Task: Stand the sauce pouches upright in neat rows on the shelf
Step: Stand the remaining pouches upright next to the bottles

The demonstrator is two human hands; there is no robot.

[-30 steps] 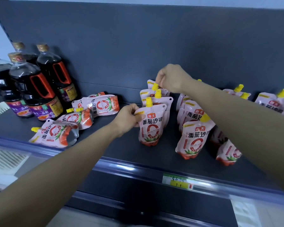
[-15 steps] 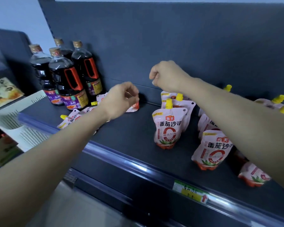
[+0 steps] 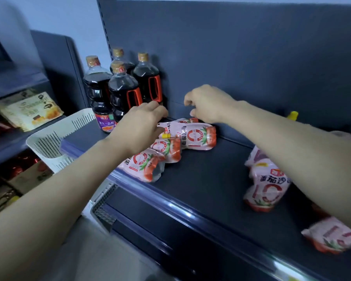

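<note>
Several pink-and-red sauce pouches lie flat in a loose pile point(image 3: 170, 147) on the dark shelf point(image 3: 207, 179), near its left end. My left hand point(image 3: 142, 126) reaches down over the pile, fingers spread, touching the topmost flat pouch point(image 3: 195, 136) near its yellow cap. My right hand point(image 3: 209, 104) hovers just above and behind that pouch, fingers curled, holding nothing. Further right an upright pouch point(image 3: 267, 183) stands partly hidden behind my right forearm, and another pouch point(image 3: 332, 236) stands near the front edge.
Several dark soy sauce bottles point(image 3: 122, 90) with red handles stand at the back left, close behind the pile. A white plastic basket point(image 3: 55, 136) sits left of the shelf end. The shelf's glossy front rail point(image 3: 190, 216) runs diagonally. Boxed goods fill the neighbouring shelves at left.
Both hands have left the upright pouches and moved left to the flat pile. The view has swung left with them. My left hand now touches the top flat pouch.
</note>
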